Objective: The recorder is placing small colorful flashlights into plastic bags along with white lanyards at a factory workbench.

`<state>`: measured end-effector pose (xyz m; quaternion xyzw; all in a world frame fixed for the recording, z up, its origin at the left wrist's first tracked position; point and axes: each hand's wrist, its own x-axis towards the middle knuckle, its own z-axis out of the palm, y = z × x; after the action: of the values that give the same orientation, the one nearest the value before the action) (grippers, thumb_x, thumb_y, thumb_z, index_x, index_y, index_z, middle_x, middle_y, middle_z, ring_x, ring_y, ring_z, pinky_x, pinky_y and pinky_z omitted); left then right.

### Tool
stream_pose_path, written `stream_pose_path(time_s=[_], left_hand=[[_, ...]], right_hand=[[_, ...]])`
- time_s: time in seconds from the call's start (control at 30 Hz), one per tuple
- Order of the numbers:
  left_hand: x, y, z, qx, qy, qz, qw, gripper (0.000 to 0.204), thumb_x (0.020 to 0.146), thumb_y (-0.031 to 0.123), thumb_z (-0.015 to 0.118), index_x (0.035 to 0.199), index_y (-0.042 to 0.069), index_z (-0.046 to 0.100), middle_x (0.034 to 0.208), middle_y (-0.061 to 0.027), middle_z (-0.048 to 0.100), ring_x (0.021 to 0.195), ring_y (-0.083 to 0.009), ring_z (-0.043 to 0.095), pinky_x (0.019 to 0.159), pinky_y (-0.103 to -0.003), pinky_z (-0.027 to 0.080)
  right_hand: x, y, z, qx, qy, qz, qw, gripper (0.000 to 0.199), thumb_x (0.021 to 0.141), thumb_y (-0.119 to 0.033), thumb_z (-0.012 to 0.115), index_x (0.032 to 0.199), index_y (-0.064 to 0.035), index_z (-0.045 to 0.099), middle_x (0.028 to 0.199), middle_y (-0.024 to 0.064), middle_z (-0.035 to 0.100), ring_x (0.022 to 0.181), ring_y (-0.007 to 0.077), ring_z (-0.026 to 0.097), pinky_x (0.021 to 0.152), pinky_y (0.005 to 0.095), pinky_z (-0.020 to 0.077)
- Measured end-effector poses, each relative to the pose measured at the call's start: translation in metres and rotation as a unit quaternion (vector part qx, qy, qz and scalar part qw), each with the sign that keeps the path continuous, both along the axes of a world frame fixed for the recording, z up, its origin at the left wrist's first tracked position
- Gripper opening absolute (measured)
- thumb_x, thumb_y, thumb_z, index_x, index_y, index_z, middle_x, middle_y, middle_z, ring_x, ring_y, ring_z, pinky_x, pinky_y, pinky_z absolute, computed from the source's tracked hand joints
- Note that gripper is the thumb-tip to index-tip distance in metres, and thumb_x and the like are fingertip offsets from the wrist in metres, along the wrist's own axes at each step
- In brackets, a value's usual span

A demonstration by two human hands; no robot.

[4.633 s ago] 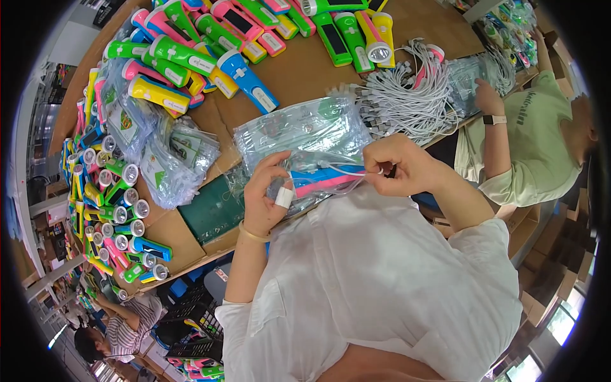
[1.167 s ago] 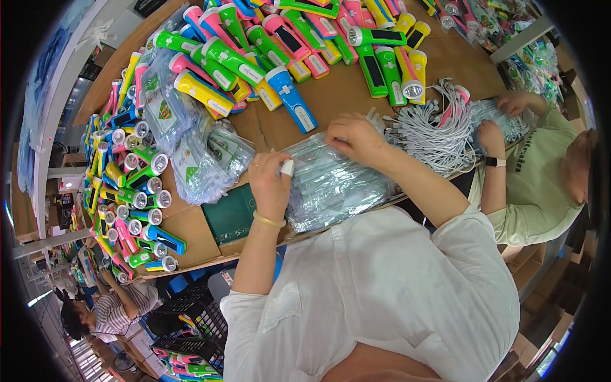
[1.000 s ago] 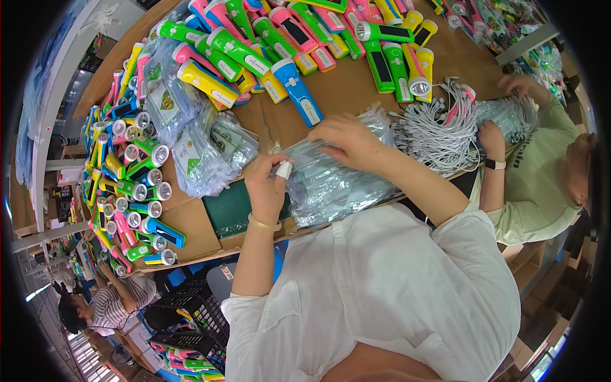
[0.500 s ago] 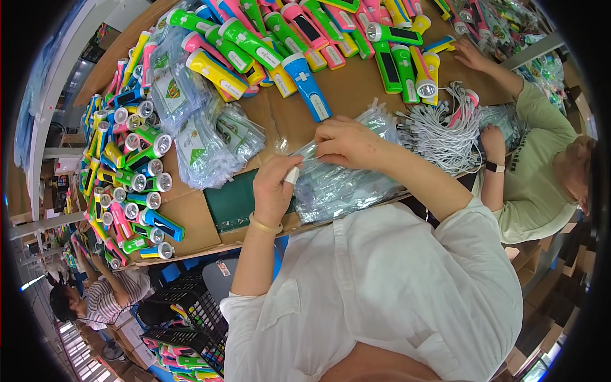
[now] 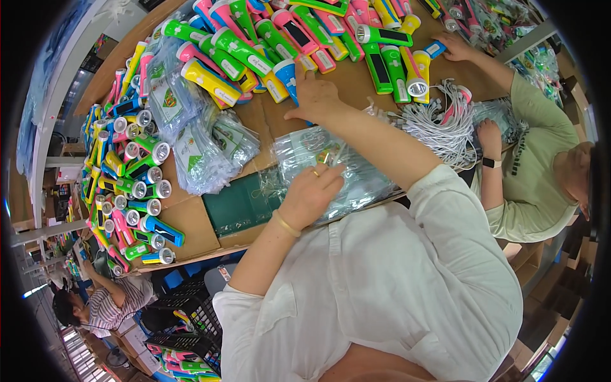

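Flashlight-wise, the blue flashlight (image 5: 286, 75) is where it's at: it lies at the near edge of the far pile, and the right hand (image 5: 316, 97) is now on top of it, thumb along one side, fingers round the other. Can't make out if that grip is fully closed, since the hand covers most of the body, but it looks like a grab. Half a second ago both hands were down at the clear bags (image 5: 366, 181), so I'd call this the switch from fiddling with a bag to fetching a flashlight.

Left hand (image 5: 310, 196) stayed with the bags but slid right, fingers curled over the plastic beside a small printed patch (image 5: 328, 155). Whether it's pinching anything, can't say.

Further out, white cables (image 5: 439, 127) sit right of the bags, printed bags (image 5: 197, 153) to the left, both untouched by this person. Over on the far right, a co-worker's hand (image 5: 456, 48) now has a small blue flashlight (image 5: 435, 49) off the table (image 5: 474, 62).
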<state>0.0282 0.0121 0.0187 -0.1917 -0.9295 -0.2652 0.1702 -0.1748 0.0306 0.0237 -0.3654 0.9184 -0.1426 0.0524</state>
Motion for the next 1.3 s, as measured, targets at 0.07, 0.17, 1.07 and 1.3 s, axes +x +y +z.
stream_pose_path(time_s=[0.07,0.17,1.07,1.3], left_hand=[[-0.001,0.005,0.009,0.017,-0.02,-0.047,0.999,0.035,0.063,-0.004,0.065,0.097,0.006,0.066,0.114,-0.0094,0.065,0.097,-0.0288,0.064,0.082,-0.04,0.053],[0.007,-0.005,0.003,0.073,-0.032,-0.031,0.996,0.032,0.068,-0.004,0.065,0.098,0.006,0.067,0.108,-0.0109,0.066,0.096,-0.0291,0.066,0.08,-0.038,0.054],[-0.004,0.002,0.007,0.243,-0.01,0.04,0.969,0.017,0.074,-0.003,0.072,0.089,0.003,0.069,0.089,-0.0094,0.057,0.08,-0.0252,0.057,0.069,-0.034,0.047],[0.001,-0.01,-0.004,0.223,-0.032,0.13,0.965,0.013,0.08,-0.001,0.072,0.092,0.002,0.066,0.092,-0.0113,0.06,0.082,-0.027,0.06,0.071,-0.034,0.049]], right_hand=[[-0.017,-0.007,-0.018,0.05,-0.028,-0.008,0.998,0.096,0.079,-0.049,0.078,0.146,0.0064,0.036,0.122,0.0252,0.062,0.107,0.0371,0.067,0.082,0.0445,0.0565],[-0.02,0.014,0.002,-0.034,-0.105,0.025,0.994,0.087,0.081,-0.037,0.079,0.145,0.0045,0.036,0.118,0.0211,0.064,0.103,0.0312,0.069,0.081,0.0413,0.0568],[0.065,0.165,0.04,0.208,-0.025,0.298,0.931,0.029,0.086,-0.012,0.065,0.114,-0.0055,0.058,0.096,0.0116,0.068,0.103,0.0311,0.066,0.082,0.0393,0.0537],[-0.04,0.278,0.022,0.069,0.092,-0.008,0.993,0.01,0.081,-0.015,0.071,0.089,-0.0089,0.07,0.089,0.0069,0.064,0.088,0.0294,0.068,0.074,0.0416,0.0551]])
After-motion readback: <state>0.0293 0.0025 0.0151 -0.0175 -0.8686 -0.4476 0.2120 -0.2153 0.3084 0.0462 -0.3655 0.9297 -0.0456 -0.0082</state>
